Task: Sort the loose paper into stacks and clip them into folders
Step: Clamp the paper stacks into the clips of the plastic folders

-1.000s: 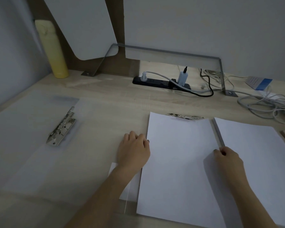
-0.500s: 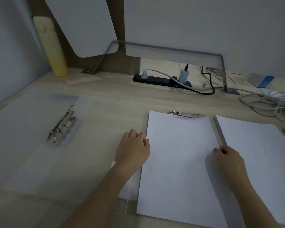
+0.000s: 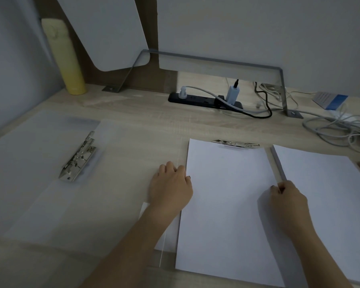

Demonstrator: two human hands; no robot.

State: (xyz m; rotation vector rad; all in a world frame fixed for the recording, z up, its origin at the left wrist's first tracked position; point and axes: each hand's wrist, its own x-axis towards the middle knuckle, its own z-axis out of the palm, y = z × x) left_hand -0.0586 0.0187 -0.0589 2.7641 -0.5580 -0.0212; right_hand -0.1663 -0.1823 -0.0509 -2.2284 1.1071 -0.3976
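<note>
A clear folder (image 3: 40, 163) with a metal clip (image 3: 78, 157) lies left, bare desk (image 3: 133, 142) beyond it. The left hand (image 3: 170, 188) curls against the left edge of the middle paper stack (image 3: 227, 215); the right hand (image 3: 287, 201) curls at the narrow gap before the right stack (image 3: 330, 194). Neither grip is clear. Cables (image 3: 337, 127) crowd the far right.

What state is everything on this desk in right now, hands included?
Left hand: grips the middle paper stack's left edge.
Right hand: pinches its right edge.
Middle paper stack: flat, top edge at a metal clip.
Right paper stack: flat, unclipped.
Clear folder: lying open, its lever clip holds no paper.
Power strip: two plugs in.
Yellow bottle: upright, lid shut.
</note>
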